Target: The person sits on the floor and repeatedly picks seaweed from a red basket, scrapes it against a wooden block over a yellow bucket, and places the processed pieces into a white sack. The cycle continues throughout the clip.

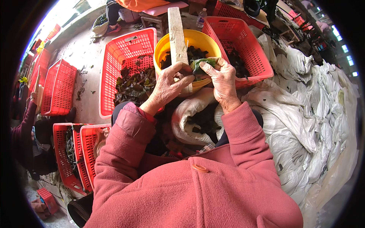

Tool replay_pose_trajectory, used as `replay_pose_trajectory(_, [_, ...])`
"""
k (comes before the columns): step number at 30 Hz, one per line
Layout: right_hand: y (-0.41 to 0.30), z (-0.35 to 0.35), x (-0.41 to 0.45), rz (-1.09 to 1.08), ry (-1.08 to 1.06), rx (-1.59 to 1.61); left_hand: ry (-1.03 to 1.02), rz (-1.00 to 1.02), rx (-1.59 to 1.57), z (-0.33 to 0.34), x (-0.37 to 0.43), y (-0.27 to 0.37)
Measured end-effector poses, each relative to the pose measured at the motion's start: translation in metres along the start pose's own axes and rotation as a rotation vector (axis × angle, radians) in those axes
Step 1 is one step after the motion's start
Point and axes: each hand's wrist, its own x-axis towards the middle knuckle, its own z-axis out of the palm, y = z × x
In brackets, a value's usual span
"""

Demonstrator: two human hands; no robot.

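Note:
A dark green leafy piece (202,66), perhaps seaweed, is stretched between my two hands over the near rim of a yellow bucket (206,37). My left hand (174,84) pinches its left end beside a wooden board (177,34) that lies across the bucket. Thumb and fingers of my right hand (223,81) hold its right end. Dark leafy pieces (196,53) lie inside the bucket. To its left, a red plastic crate (104,85) holds a heap of dark brown leafy pieces (134,85). Another red crate (256,51) on the right holds some too.
Below my hands an open white woven sack (182,122) holds dark pieces. White sacks (296,114) spread along the right. More red crates (60,88) stand at the left, near a person in a dark red sleeve (27,116). A plastic bottle (201,18) stands behind the bucket.

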Motion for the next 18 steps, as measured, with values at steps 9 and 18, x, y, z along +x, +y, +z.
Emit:
replay_pose_trajectory(9, [0.007, 0.003, 0.0, -0.053, 0.0, -0.089, -0.041, -0.122, -0.141, 0.003, 0.004, -0.005])
replay_pose_trajectory(18, [0.005, -0.009, 0.005, -0.071, -0.043, 0.027, 0.125, -0.149, -0.366, -0.016, 0.005, -0.011])
